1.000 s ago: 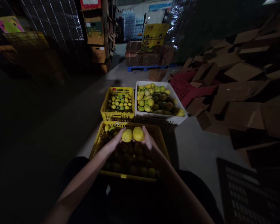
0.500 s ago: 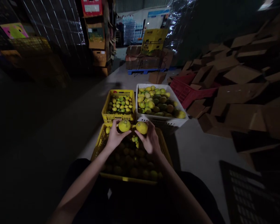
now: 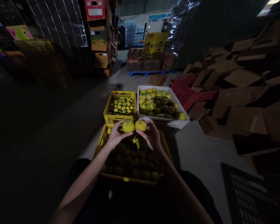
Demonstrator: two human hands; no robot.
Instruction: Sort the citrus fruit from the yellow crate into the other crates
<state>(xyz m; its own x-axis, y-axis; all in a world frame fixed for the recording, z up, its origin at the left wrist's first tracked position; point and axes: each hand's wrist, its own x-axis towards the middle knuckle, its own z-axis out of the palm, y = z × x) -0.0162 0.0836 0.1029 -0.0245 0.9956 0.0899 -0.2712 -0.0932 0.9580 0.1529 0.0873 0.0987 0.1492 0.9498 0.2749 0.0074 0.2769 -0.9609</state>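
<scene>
Yellow fruits (image 3: 128,126) are hovering side by side above the far edge of the near crate (image 3: 127,179).
Left hand (image 3: 114,136) is gripping one from its left; right hand (image 3: 153,136) is gripping the other (image 3: 140,125) from its right, long axes unclear.

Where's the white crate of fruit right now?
In the head view, the white crate sits on the floor just right of the small yellow crate, beyond the right hand, with the red crate at its far right side.

Small crate (image 3: 119,119) left of large crate (image 3: 163,120), both behind nearest crate (image 3: 128,179), apparently fruit-filled (image 3: 128,152)
</scene>
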